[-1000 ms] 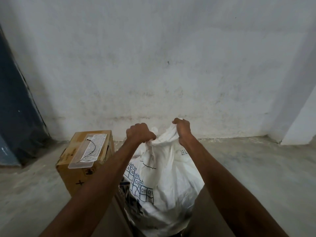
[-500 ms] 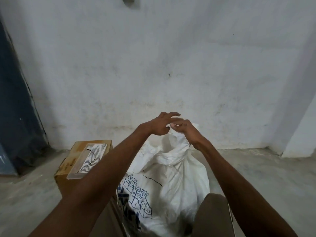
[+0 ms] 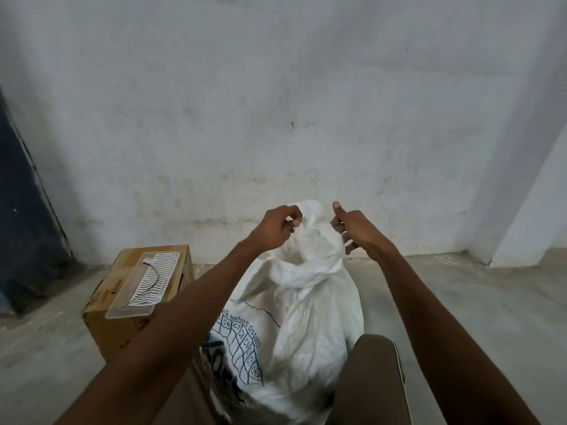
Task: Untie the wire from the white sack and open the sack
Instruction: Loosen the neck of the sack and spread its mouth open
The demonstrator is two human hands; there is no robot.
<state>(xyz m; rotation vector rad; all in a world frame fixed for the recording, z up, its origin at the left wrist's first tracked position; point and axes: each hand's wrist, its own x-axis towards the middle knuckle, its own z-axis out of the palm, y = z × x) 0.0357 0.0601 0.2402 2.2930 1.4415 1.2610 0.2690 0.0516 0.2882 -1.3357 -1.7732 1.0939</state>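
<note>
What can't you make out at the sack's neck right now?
Head view only:
- Tie wire on the white sack: none discernible; bunched folds at the neck could hide it.
- Left hand: fingertips curl at the fabric; grip unclear.
- Right hand: palm faces away; contact hidden.
- Sack contents: covered by fabric.

I see dim, flat, bluish light with soft shadows and no glare. The wide lens bows the pale plaster wall (image 3: 276,102) toward the edges. My bare forearms look slightly motion-smeared at the bottom corners.
</note>
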